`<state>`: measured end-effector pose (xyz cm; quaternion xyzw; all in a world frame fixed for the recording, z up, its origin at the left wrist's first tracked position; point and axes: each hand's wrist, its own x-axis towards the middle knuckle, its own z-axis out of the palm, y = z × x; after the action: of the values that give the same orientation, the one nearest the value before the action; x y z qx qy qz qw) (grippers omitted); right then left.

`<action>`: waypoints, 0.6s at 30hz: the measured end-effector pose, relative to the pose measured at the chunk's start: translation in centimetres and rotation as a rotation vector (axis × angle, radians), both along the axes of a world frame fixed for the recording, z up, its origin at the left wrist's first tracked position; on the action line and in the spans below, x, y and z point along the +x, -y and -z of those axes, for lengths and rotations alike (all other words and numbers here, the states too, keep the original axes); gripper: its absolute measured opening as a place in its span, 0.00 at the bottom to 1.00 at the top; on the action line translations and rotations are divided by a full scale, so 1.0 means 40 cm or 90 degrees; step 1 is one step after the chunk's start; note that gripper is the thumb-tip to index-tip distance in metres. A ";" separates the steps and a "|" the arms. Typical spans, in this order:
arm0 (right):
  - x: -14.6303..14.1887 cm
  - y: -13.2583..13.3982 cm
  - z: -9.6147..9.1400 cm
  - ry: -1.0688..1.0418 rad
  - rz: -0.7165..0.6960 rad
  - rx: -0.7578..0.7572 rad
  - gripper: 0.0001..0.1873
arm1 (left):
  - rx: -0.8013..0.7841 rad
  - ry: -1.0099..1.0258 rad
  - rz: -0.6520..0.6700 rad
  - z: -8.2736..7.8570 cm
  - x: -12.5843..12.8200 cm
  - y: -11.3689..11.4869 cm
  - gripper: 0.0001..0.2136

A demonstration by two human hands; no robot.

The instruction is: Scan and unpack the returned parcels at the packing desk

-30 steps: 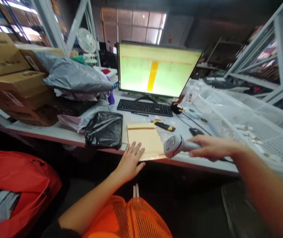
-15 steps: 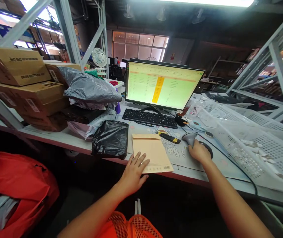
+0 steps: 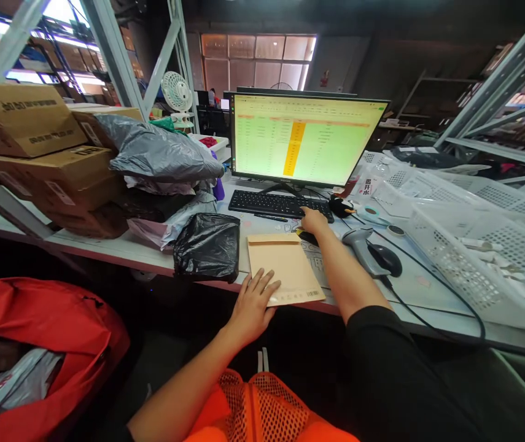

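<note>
My left hand (image 3: 255, 301) lies flat with fingers apart on a tan padded envelope (image 3: 281, 267) at the table's front edge. A barcode is printed near the envelope's lower right corner. My right hand (image 3: 315, 221) reaches to the right part of a black keyboard (image 3: 262, 202), a finger touching the keys and nothing held. Under my right wrist a black and yellow box cutter (image 3: 307, 237) is partly hidden. The grey barcode scanner (image 3: 364, 252) lies on the table beside a black mouse (image 3: 386, 259), its cable running right. Behind the keyboard a monitor (image 3: 326, 141) displays a spreadsheet.
A black plastic parcel (image 3: 207, 247) sits left of the envelope, with grey bagged parcels (image 3: 163, 150) and cardboard boxes (image 3: 50, 175) beyond. White perforated baskets (image 3: 478, 264) stand on the right. A red bag (image 3: 59, 307) holding packages is at lower left.
My right hand has let go of the barcode scanner and moved left and forward to the keyboard. The scanner now rests beside the mouse. My left hand stays on the envelope.
</note>
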<state>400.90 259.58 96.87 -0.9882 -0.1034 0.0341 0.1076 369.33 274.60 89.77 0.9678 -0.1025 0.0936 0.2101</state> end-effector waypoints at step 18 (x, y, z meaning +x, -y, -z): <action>-0.252 0.143 -0.238 -0.238 -0.412 0.070 0.20 | 0.106 0.240 0.108 0.092 -0.027 -0.044 0.29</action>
<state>390.83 253.87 106.38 -0.8737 -0.3908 0.2407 0.1613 368.23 276.35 86.07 0.9351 -0.2287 0.2458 0.1135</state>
